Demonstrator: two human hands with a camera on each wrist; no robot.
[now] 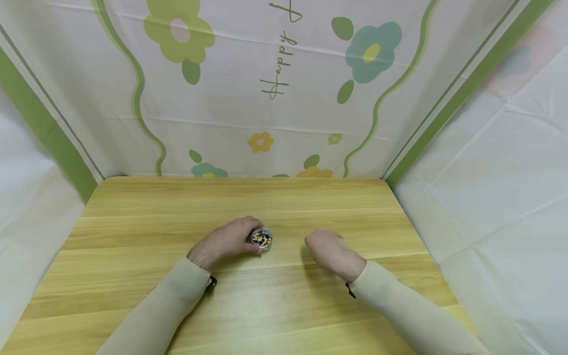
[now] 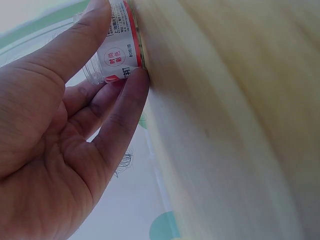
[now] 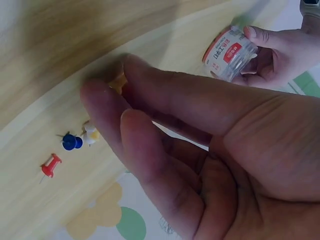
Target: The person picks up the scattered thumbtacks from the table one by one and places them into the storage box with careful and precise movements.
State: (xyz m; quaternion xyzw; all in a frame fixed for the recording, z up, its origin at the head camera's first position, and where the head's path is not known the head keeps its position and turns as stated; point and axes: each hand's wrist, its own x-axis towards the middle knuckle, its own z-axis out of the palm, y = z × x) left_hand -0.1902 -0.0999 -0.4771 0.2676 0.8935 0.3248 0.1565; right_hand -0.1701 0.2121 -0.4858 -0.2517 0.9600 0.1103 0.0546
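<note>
My left hand [image 1: 231,237] grips a small clear jar [image 1: 265,247] of push pins, thumb on one side and fingers on the other. Many-coloured pins [image 1: 262,239] show through its round mouth. A white and red label [image 2: 114,56] wraps the jar, which stands upright on the table. To the right of it, my right hand [image 1: 334,252] is low over the wood. Its thumb and forefinger pinch a small yellow-orange push pin [image 3: 119,83], mostly hidden by the fingertips. Beside these fingers lie a red push pin [image 3: 51,165], a blue push pin [image 3: 71,141] and white and yellow pins [image 3: 90,134].
The wooden table [image 1: 266,305] has rounded far corners. A white cloth with printed flowers [image 1: 261,142] hangs behind its far edge, and white sheets [image 1: 497,207] hang at both sides. Black straps [image 1: 212,283] circle the wrists.
</note>
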